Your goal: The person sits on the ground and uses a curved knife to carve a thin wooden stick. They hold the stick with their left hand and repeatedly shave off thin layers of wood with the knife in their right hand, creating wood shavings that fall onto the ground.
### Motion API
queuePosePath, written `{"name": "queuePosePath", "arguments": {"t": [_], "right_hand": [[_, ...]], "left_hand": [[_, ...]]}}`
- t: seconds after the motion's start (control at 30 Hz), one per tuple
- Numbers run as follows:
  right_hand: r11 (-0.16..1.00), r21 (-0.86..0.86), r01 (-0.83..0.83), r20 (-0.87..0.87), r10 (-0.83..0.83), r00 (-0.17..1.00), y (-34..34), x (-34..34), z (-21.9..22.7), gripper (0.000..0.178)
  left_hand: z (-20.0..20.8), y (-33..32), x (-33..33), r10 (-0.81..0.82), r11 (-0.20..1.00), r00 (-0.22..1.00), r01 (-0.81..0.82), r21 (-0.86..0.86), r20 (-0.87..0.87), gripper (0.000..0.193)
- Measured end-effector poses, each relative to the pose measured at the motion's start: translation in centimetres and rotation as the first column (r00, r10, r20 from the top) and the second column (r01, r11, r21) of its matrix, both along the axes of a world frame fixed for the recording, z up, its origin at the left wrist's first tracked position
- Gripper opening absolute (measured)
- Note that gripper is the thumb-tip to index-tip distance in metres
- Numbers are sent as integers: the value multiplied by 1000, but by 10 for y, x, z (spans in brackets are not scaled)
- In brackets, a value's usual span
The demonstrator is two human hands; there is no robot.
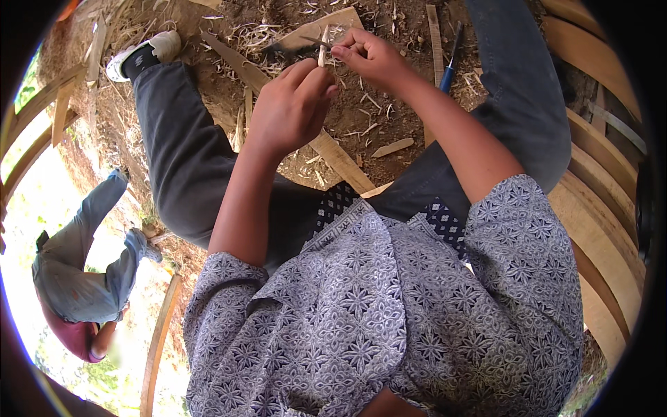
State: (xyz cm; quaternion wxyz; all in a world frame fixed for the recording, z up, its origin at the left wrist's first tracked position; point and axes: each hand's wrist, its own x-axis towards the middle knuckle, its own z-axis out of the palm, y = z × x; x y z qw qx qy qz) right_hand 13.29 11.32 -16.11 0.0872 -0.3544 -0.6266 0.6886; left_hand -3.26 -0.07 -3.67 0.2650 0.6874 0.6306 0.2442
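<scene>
My left hand (295,104) is closed around the lower end of a slim, pale wooden stick (323,50), which points up and away from me. My right hand (372,61) grips a knife, its handle hidden in the fingers. The narrow dark knife blade (314,42) lies across the stick, just beyond my left fist. Both hands are held close together above the ground, between my spread legs. Beneath the stick, a flat wooden board (340,19) lies among pale shavings.
A blue-handled tool (447,80) with a thin metal shaft lies right of my hands, beside a narrow wooden strip (435,42). Another wooden strip (340,161) lies nearer me. Curved wooden planks (597,222) stand along the right. At far left, another person (90,257) bends over.
</scene>
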Motion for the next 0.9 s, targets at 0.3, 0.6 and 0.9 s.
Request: {"name": "queuePosePath", "arguments": {"t": [0.3, 0.6, 0.9], "right_hand": [[1000, 6, 31, -66, -30, 997, 3, -4, -27, 30], [894, 413, 175, 17, -200, 980, 10, 28, -66, 28], [1000, -8, 13, -32, -13, 999, 2, -5, -6, 23]], "left_hand": [[-1, 0, -2, 1, 1000, 1000, -1, -16, 1, 6], [-3, 9, -14, 63, 998, 998, -63, 3, 25, 7], [7, 5, -7, -12, 999, 999, 14, -38, 37, 2]]}}
